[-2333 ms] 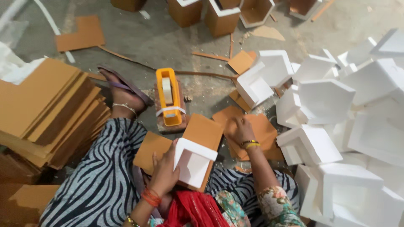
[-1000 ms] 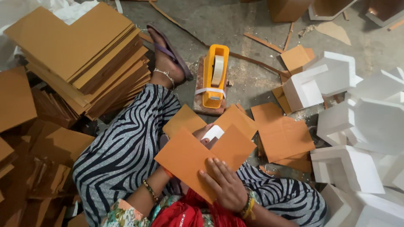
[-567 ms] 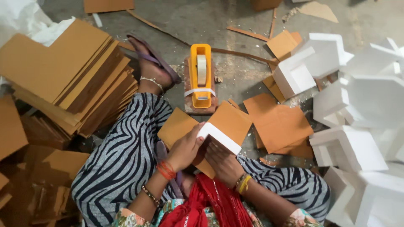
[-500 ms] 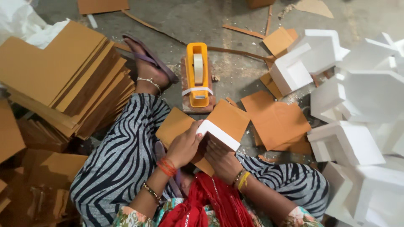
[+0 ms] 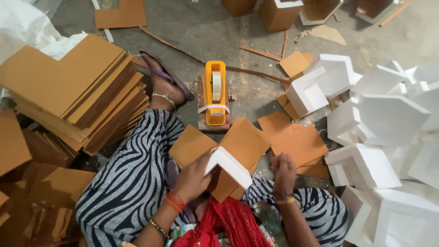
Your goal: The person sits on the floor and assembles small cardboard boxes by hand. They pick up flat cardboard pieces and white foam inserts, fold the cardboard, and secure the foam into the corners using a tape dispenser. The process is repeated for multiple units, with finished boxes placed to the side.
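My left hand (image 5: 195, 176) grips a white foam corner piece (image 5: 227, 167) wrapped in a brown cardboard sheet (image 5: 242, 146), held over my lap. My right hand (image 5: 283, 170) is off to the right with fingers curled, resting by my knee near loose brown cardboard cut-outs (image 5: 292, 139) on the floor; it holds nothing that I can see. An orange tape dispenser (image 5: 215, 91) stands on the floor just beyond the held piece.
A tall stack of L-shaped brown cardboard sheets (image 5: 73, 87) lies at the left. Several white foam pieces (image 5: 388, 119) pile up at the right. My sandalled foot (image 5: 164, 82) stretches out beside the dispenser. Brown boxes (image 5: 279, 11) stand at the far edge.
My right hand has come off the wrapped foam piece and moved right toward the floor cut-outs. My left hand keeps hold of the piece, now tilted with its white edge up.
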